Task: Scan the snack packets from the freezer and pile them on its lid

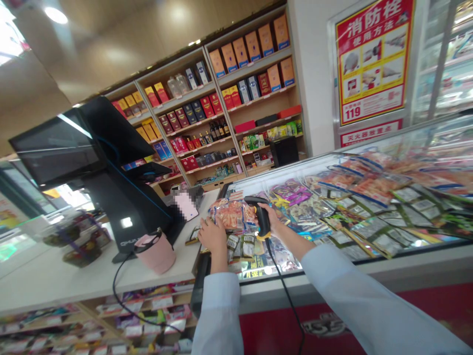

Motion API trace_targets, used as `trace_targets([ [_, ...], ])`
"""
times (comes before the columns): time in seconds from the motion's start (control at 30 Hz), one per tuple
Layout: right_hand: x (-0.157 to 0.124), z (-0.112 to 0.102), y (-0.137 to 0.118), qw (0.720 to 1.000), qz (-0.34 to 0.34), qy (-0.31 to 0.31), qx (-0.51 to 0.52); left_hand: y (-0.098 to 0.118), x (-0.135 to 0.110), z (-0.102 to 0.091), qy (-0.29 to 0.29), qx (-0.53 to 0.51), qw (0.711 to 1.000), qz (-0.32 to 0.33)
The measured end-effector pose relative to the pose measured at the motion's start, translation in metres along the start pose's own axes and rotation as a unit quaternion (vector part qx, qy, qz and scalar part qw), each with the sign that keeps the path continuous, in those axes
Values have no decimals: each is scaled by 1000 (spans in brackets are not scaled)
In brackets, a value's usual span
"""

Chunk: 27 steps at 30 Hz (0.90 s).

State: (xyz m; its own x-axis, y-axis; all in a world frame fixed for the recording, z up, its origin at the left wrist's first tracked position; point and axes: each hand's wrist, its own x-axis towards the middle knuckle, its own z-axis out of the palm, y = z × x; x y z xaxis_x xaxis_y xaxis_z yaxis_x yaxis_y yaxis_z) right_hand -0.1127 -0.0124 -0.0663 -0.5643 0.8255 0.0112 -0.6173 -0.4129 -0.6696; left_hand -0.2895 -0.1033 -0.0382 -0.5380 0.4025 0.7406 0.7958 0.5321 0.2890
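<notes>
So the right hand [271, 221]'s fingers are curled snug around a corded barcode scanner [263, 219] right by a clear snack packet [231, 213] sitting at the glass-topped display case [414, 265]'s counter end, while the left hand [214, 236]'s fingers lie loosely spread against it, can't tell if they're gripping.

Wooden shelves [254, 109] of boxed goods [265, 39], white wall [314, 74], framed red poster [375, 59], round ceiling light [56, 15], white counter [84, 285]

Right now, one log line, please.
right hand: holds black-yellow handheld scanner; left hand: at clear plastic pack; black cable: hangs from scanner
</notes>
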Motion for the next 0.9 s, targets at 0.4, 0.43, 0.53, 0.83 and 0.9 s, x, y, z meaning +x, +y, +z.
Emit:
trace_targets([
  [0.4, -8, 9, -5, 999, 19, 27, 41, -1, 0, 4, 4, 9, 1000, -2],
  [0.43, -9, 10, -5, 999, 20, 28, 40, -1, 0, 4, 5, 10, 1000, -2],
  [0.53, -11, 12, -6, 998, 23, 31, 42, -1, 0, 5, 4, 9, 1000, -6],
  [0.83, -12, 13, -5, 999, 11, 20, 36, 1, -1, -1, -7, 8, 1000, -7],
  [0.9, -14, 15, -7, 999, 2, 10, 31, 1, -1, -1, 3, 2, 1000, -7],
])
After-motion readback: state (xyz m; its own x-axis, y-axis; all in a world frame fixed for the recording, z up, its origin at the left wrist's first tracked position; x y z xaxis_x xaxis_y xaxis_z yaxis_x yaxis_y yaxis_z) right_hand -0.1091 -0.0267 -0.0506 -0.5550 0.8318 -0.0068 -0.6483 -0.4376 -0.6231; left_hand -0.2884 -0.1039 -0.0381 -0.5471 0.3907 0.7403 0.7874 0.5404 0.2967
